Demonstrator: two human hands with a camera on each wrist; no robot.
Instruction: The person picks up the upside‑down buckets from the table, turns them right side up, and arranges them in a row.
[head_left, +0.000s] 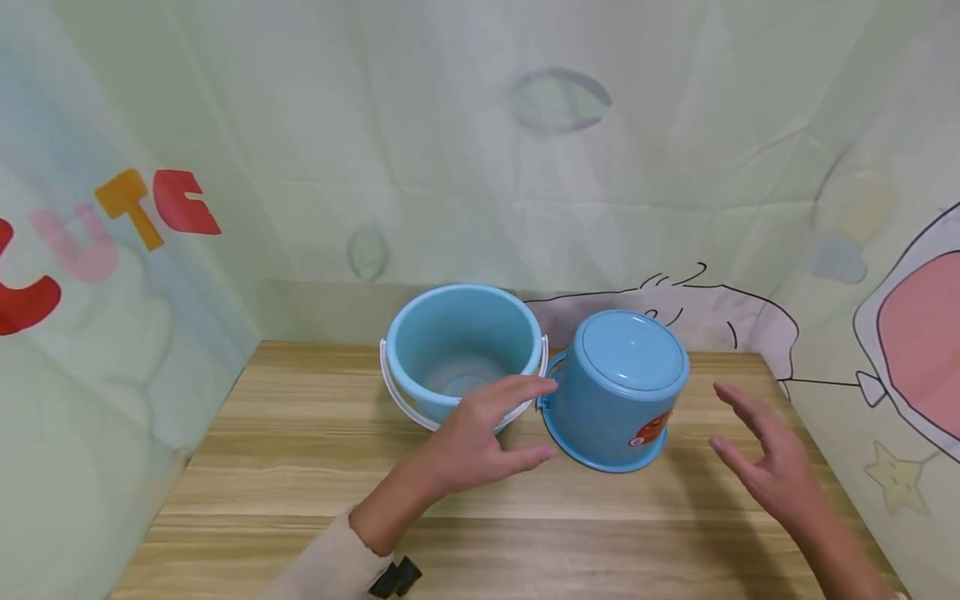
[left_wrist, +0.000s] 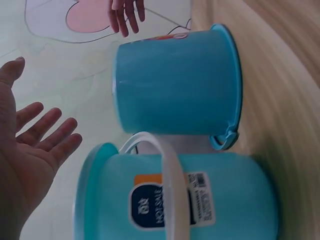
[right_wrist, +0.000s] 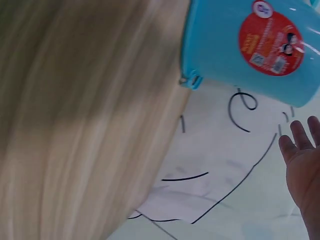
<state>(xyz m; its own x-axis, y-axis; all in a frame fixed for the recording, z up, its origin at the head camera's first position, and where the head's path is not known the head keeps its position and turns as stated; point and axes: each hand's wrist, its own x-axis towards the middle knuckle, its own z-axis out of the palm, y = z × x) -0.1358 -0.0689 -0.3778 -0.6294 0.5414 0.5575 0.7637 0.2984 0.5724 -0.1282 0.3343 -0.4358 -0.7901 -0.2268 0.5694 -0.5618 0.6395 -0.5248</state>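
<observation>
Upside down on the table stands a blue bucket [head_left: 611, 408], its base up and a red round sticker on its side. Left of it an upright light-blue bucket [head_left: 405, 350] with a white handle [head_left: 405, 408] shows its open mouth. My left hand [head_left: 480, 437] hovers in front of the upright bucket, fingers extended toward the upturned one, with nothing in its grasp. To the right of the upturned bucket my right hand [head_left: 772, 458] is held apart from it, thumb and fingers spread. In the left wrist view a printed label [left_wrist: 172, 200] shows on the upright bucket.
The wood-grain table [head_left: 300, 483] meets a printed cloth backdrop [head_left: 442, 183] at its back and sides. Cartoon drawings and coloured letters cover the cloth. A black clip-like piece [head_left: 396, 577] is at the left sleeve [head_left: 337, 558].
</observation>
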